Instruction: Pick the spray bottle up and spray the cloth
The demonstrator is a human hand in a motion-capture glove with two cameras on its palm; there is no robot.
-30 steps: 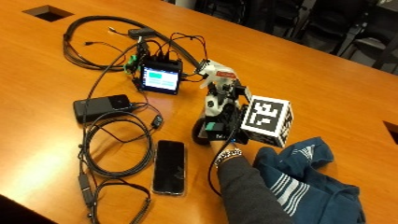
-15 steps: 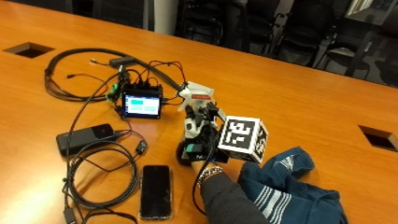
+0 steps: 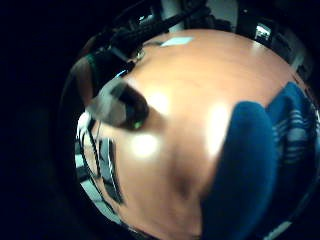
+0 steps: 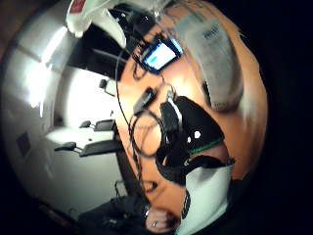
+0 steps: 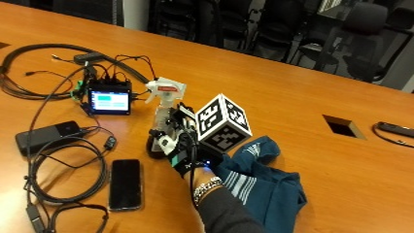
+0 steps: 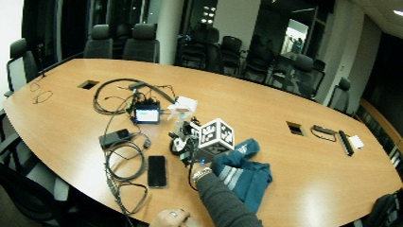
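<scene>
Reaching the clear plastic spray bottle with the white trigger head (image 5: 164, 104), your black-gloved right hand (image 5: 187, 148) has come up against it where it stands upright on the orange wooden table (image 5: 284, 102).

Your fingers appear wrapped about the bottle's lower body, though the marker hides part of them; I judge a grip taken, not confirmed. Compared with a moment ago the hand sits closer round the bottle, so pickup looks imminent, though the base seems to be on the table yet. The crumpled dark blue cloth with white stripes (image 5: 265, 182) lies just beside your wrist, untouched and unsprayed. Beyond lie a small lit screen unit (image 5: 110, 101), a black phone (image 5: 125, 183) and looped black cables (image 5: 48, 170).
</scene>
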